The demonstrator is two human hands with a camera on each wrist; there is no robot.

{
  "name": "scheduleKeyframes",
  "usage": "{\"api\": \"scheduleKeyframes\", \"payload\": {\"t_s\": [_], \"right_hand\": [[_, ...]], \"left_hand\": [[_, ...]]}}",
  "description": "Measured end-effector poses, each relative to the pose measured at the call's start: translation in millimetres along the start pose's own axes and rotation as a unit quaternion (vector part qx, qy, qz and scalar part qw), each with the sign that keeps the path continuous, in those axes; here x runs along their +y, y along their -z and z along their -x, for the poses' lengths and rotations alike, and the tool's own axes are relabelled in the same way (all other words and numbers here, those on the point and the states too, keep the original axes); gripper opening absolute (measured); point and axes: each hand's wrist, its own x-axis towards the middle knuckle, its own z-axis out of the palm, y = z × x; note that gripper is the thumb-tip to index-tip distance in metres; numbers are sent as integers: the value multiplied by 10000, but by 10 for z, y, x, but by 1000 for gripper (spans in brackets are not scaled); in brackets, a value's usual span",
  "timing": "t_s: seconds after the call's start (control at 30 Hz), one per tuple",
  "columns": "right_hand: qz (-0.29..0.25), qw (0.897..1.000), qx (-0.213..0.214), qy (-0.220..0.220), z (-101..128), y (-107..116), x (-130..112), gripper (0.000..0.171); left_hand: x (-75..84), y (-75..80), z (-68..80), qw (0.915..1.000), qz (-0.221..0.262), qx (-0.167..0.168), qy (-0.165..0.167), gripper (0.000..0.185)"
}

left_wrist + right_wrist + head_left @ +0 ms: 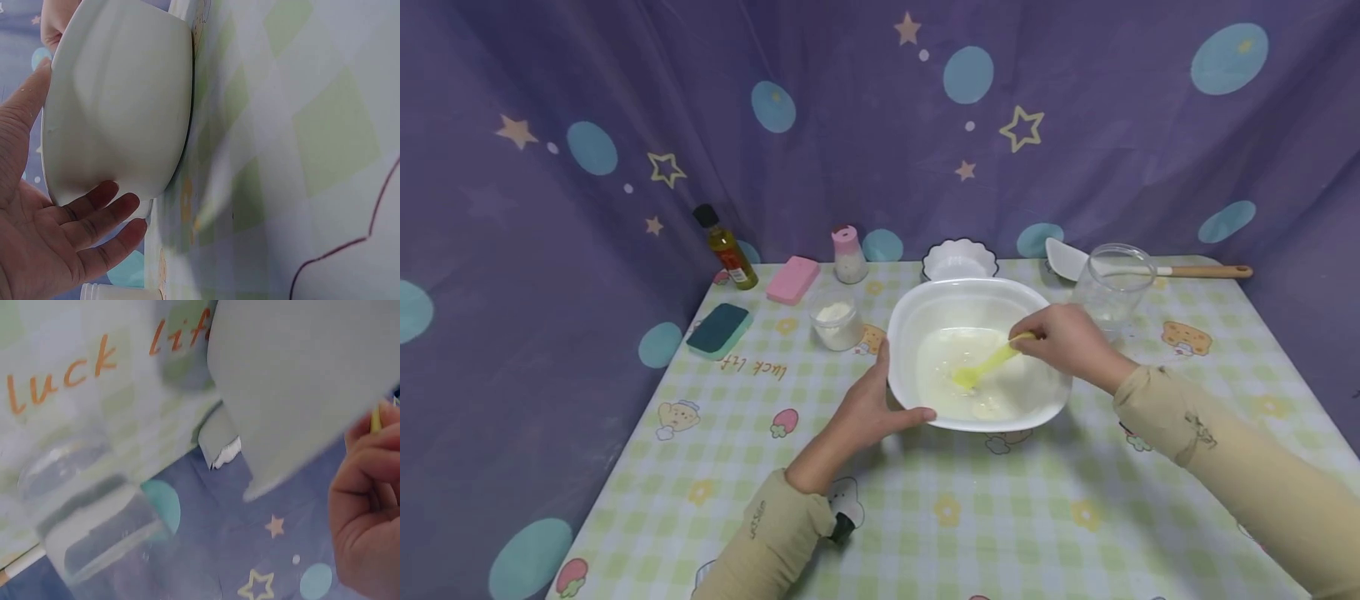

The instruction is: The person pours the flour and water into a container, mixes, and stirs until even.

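Note:
A white bowl (pixel 970 302) with pale milky liquid (pixel 977 375) stands mid-table. My left hand (pixel 867 408) steadies its near-left side, thumb on the rim and fingers under the wall; the left wrist view shows the left hand (pixel 37 231) against the bowl (pixel 125 100). My right hand (pixel 1067 337) pinches the handle of a yellow spoon (pixel 988 365), whose tip dips into the liquid. In the right wrist view the right hand (pixel 369 506) grips the spoon handle (pixel 375 420) beside the bowl (pixel 300 375).
A clear glass jar (pixel 1111 286) stands right of the bowl, with a white spatula (pixel 1142 268) behind it. A small scalloped dish (pixel 959 258), shaker (pixel 848 254), pink block (pixel 793 278), oil bottle (pixel 725 247), green sponge (pixel 719 329) and powder cup (pixel 836 322) sit behind and left.

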Motion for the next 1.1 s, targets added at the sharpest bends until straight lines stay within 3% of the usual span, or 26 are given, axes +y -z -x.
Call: {"api": "scheduleKeyframes", "payload": {"t_s": [0.27, 0.4, 0.77, 1.1], "right_hand": [[397, 9970, 643, 183, -71, -155, 6, 9], [546, 9957, 729, 159, -88, -128, 40, 10], [327, 9991, -2, -262, 17, 93, 79, 13], [98, 9989, -143, -443, -6, 6, 29, 13]], "left_hand": [[-2, -13, -7, 10000, -7, 7, 57, 130], [2, -19, -2, 9999, 15, -6, 141, 130], [12, -8, 2, 10000, 7, -5, 44, 130], [15, 4, 7, 9999, 38, -4, 99, 131]]}}
